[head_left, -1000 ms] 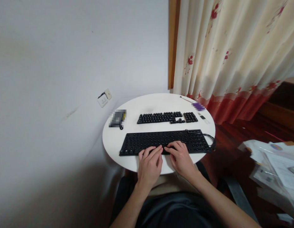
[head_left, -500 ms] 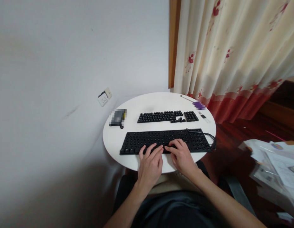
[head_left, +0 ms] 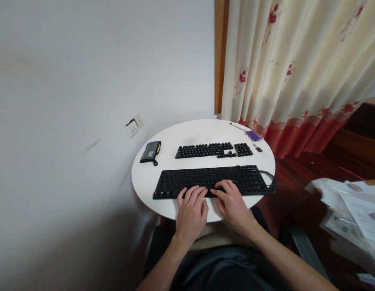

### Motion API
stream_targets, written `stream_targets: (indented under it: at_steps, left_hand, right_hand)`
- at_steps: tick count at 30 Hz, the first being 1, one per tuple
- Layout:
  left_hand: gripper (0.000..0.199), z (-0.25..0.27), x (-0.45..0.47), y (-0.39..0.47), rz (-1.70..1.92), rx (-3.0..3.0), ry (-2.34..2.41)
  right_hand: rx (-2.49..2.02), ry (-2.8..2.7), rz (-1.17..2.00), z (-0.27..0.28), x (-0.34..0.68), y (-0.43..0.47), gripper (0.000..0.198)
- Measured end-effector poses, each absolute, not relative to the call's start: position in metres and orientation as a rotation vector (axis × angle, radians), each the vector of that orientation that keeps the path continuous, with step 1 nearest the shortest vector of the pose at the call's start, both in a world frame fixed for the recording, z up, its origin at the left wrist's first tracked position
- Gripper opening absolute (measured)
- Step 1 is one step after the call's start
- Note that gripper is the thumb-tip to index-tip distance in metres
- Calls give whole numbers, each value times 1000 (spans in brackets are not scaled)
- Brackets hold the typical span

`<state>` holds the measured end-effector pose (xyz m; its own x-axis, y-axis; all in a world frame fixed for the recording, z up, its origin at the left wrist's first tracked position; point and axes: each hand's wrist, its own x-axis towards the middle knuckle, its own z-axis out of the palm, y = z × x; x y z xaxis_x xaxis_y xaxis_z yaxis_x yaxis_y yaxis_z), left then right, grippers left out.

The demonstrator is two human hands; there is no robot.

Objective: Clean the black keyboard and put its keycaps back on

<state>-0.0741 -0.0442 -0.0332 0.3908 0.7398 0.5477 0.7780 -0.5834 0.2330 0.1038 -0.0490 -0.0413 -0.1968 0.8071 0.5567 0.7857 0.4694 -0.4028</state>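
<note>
Hands (head_left: pixel 191 211) hide front parts of the nearer black keyboard (head_left: pixel 187 176).

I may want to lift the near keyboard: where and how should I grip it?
Probably by its two short ends, coming in from left and right: the near keyboard appears long, narrow and flat on the table. At the right end, keep clear of the cable looped beside it.

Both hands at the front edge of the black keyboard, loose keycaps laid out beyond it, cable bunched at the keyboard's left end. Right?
Not the cable end: the head view shows the cable bunched at the right end of the black keyboard. Left hand, right hand and loose keycaps are as you said.
</note>
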Motion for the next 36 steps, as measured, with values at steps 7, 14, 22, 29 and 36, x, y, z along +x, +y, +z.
stream_targets:
  at_steps: [7, 14, 22, 29, 36]
  left_hand:
    - [32, -34, -74, -45, -958, -2529, -1422]
    - [33, -33, -74, -45, -938, -2553, -1430]
    - [32, -33, -74, -45, -955, -2551, -1445]
    - [29, -33, -74, -44, -964, -2574, -1427]
    - [33, -31, -74, -45, -945, -2571, -1427]
  right_hand:
    - [-1310, -1962, 33, -40, 103, -51, 39]
    - [-1332, -1976, 35, -42, 103, -50, 36]
    - [-1295, -1940, 67, -43, 102, -51, 35]
    - [-1293, -1947, 75, -42, 103, -51, 33]
    - [-1291, -1938, 95, -42, 103, -52, 30]
